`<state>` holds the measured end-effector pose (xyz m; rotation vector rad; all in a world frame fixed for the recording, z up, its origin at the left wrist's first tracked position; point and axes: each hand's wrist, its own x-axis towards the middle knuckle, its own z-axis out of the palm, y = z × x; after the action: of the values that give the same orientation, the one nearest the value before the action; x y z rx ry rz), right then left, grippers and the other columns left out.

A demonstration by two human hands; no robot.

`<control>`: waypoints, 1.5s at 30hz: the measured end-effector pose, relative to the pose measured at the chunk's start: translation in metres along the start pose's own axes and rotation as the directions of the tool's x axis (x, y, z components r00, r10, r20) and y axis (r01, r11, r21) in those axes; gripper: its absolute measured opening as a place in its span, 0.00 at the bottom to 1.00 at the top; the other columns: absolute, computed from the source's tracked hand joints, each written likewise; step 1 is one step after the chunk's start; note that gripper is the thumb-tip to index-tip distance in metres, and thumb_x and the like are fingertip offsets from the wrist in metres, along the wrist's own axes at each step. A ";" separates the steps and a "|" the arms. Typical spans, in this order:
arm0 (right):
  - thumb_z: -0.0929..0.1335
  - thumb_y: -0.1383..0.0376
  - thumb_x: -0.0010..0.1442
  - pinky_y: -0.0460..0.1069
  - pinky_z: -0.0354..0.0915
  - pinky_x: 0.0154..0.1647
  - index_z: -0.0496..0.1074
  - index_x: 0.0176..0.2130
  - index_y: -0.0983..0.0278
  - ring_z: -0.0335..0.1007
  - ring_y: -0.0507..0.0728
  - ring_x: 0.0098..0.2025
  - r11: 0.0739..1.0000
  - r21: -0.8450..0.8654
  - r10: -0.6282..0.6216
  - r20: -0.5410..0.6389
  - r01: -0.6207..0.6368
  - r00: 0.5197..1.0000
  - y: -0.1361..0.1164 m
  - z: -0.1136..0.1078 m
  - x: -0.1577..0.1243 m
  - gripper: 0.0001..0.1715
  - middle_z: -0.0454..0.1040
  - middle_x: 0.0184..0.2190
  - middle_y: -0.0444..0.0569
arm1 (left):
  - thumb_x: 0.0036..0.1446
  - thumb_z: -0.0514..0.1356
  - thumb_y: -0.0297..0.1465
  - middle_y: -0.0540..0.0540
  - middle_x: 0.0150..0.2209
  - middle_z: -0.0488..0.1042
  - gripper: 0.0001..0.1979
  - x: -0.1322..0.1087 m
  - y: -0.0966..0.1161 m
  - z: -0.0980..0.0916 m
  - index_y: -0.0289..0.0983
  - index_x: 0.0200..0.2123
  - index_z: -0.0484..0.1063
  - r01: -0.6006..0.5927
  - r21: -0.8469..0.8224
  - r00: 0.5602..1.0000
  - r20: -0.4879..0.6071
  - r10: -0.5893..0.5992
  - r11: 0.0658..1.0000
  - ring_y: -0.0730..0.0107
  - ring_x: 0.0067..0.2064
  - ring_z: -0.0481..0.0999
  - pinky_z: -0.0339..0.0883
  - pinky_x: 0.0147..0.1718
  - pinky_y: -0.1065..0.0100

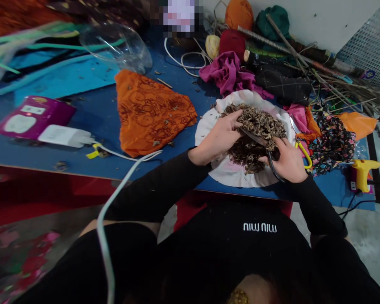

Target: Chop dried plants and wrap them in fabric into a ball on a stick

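A white paper plate [205,126] lies at the near edge of the blue table [91,114], heaped with dry brown shredded plant bits [256,131]. My left hand [220,137] rests on the left side of the heap, fingers curled into it. My right hand [288,162] grips black-handled scissors [262,145], whose blades point up-left into the heap. Both arms wear black sleeves.
An orange patterned cloth [152,112] lies left of the plate. Magenta cloth [229,74], yarn balls [239,14], sticks [329,80] and printed fabric [334,141] crowd the back right. A yellow glue gun [364,171] sits far right. A purple box [31,116], a white charger [65,136] and its cable [114,202] lie left.
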<state>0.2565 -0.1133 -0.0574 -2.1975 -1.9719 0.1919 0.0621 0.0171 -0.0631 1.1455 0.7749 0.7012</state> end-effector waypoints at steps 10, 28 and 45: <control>0.63 0.33 0.65 0.56 0.70 0.45 0.77 0.56 0.66 0.80 0.68 0.48 0.988 0.142 -0.048 -0.068 0.057 0.997 0.005 0.007 -0.002 0.44 0.82 0.45 0.60 | 0.56 0.69 0.27 0.43 0.41 0.83 0.32 0.003 0.001 -0.005 0.33 0.64 0.70 -0.027 0.181 0.997 0.075 0.014 0.983 0.58 0.45 0.83 0.79 0.48 0.59; 0.62 0.32 0.64 0.57 0.71 0.41 0.74 0.59 0.66 0.80 0.70 0.47 0.998 0.064 -0.013 -0.054 0.016 0.998 -0.001 0.007 0.000 0.47 0.81 0.47 0.61 | 0.60 0.59 0.25 0.52 0.21 0.72 0.07 -0.003 0.002 0.003 0.34 0.33 0.78 -0.031 0.369 0.998 0.063 0.008 0.929 0.76 0.21 0.70 0.62 0.22 0.76; 0.59 0.28 0.62 0.59 0.73 0.44 0.69 0.63 0.65 0.78 0.71 0.49 1.000 -0.011 -0.001 -0.059 0.000 0.998 0.004 0.006 0.000 0.53 0.76 0.52 0.63 | 0.61 0.62 0.26 0.52 0.25 0.73 0.05 0.001 0.005 0.003 0.35 0.32 0.74 0.052 0.117 0.998 -0.037 -0.048 0.992 0.75 0.25 0.73 0.72 0.29 0.73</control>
<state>0.2586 -0.1135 -0.0640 -2.1838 -1.9470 0.1149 0.0646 0.0181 -0.0580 1.2196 0.8807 0.6410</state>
